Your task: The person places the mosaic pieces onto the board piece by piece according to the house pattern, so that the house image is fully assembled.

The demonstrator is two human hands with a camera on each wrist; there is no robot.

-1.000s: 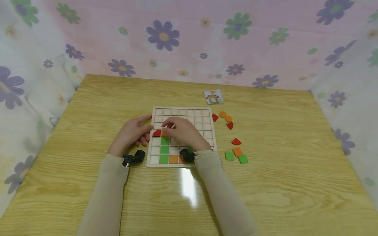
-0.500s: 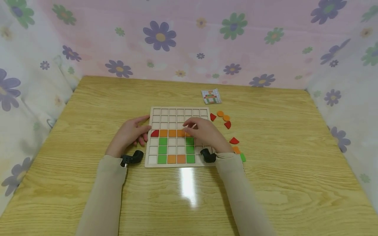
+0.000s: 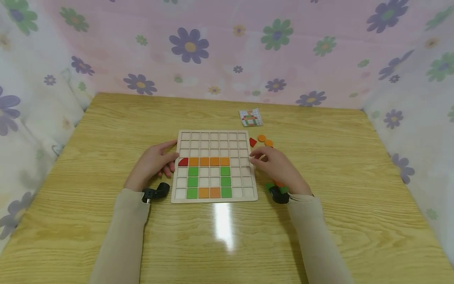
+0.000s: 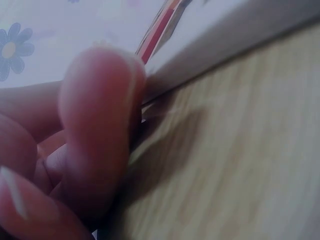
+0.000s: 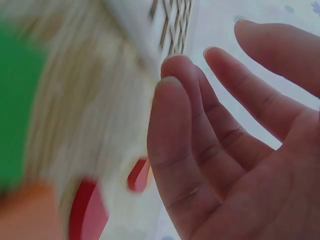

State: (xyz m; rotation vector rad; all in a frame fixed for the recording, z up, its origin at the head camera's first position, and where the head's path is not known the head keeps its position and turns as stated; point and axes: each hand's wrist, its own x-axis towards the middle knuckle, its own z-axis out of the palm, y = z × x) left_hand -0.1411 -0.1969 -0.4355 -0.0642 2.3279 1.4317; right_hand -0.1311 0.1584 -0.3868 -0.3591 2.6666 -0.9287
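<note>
A wooden grid board (image 3: pixel 213 200) lies flat on the table. In its cells sit a red quarter-circle (image 3: pixel 183 162) at the left, a row of orange squares (image 3: pixel 204 162) beside it, and green squares (image 3: pixel 192 182) in two columns. My left hand (image 3: pixel 152 161) rests at the board's left edge; in the left wrist view its thumb (image 4: pixel 102 100) is right at the side of the board. Off the board's right edge hovers my right hand (image 3: pixel 276 167), its fingers loosely bent and nothing between them in the right wrist view.
Behind the board lies a small pattern card (image 3: pixel 251 117). To the right are two orange discs (image 3: pixel 261 138) and a red piece (image 3: pixel 253 142). Below my right hand, a green square (image 5: pixel 17 110), an orange piece (image 5: pixel 30 215) and a red quarter-circle (image 5: pixel 92 210) lie loose.
My right hand has moved right across the board and off its right edge, uncovering the full row of orange squares. The left hand stays at the left edge.
</note>
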